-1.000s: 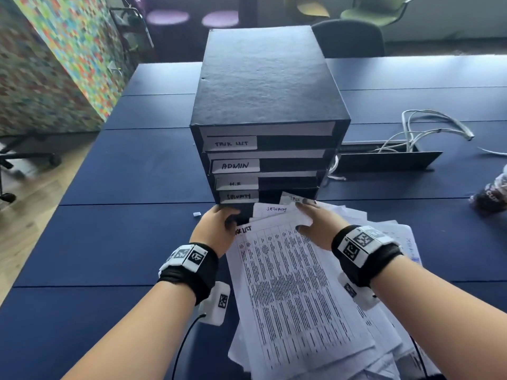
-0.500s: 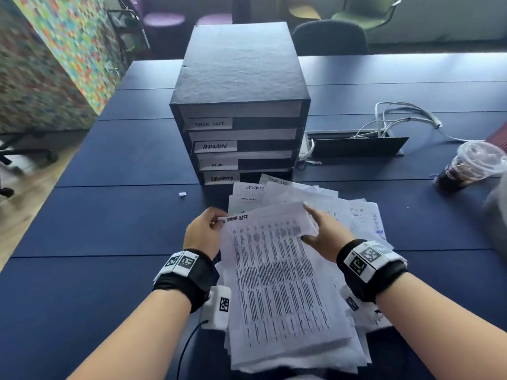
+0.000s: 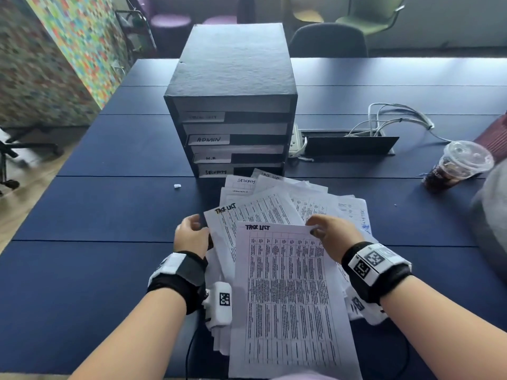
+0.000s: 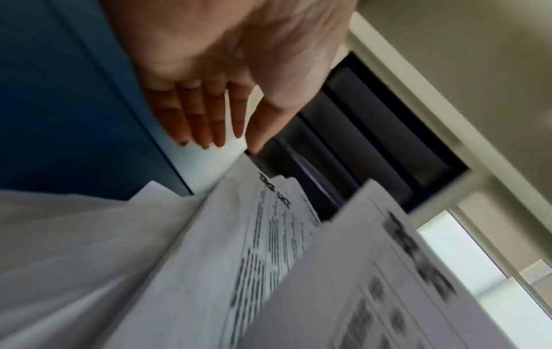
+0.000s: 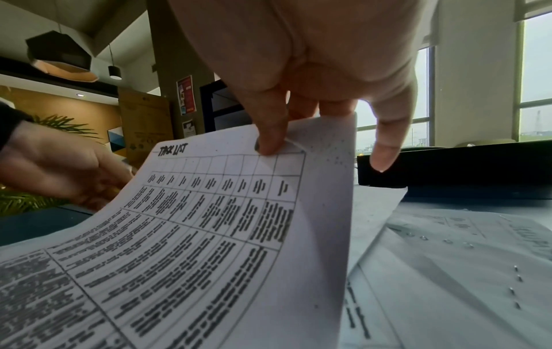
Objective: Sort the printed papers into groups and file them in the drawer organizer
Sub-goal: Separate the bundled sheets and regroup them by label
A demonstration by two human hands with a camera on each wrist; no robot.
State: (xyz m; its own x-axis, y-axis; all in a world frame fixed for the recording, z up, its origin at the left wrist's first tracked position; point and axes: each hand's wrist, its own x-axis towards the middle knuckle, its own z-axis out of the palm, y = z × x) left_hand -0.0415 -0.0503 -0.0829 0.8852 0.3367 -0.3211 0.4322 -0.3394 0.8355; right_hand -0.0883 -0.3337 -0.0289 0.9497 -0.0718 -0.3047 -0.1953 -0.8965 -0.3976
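- Since the earlier frame, one "TASK LIST" sheet (image 3: 288, 297) has been drawn off the pile toward the person, and a second sheet headed "TASK LIST" (image 3: 247, 215) is uncovered beneath it.
- Top sheet: white paper, handwritten black heading at upper left, printed grid of small dense text below; its far right corner is pinched between thumb and fingers of the right hand (image 3: 330, 237), and the page is seen lifted and curved in the right wrist view (image 5: 209, 236).
- Paper pile (image 3: 315, 198): loose white sheets fanned untidily on the table (image 3: 96, 215), just in front of the drawer organizer (image 3: 233, 105); two far sheets are marked "SECURITY".
- Left hand (image 3: 192, 237): placed at the left edge of the pile, fingers reaching under the sheets, thumb near the second sheet's corner; whether anything is actually gripped cannot be told.
- Drawer organizer: dark box, four stacked slots with white labels; "ADMIN", "H.R" and "SECURITY" are legible, the top label is blurred.
- Lidded plastic cup (image 3: 458, 167) with dark drink: on the table well to the right.
- White cables (image 3: 397, 119): behind the organizer, right side.
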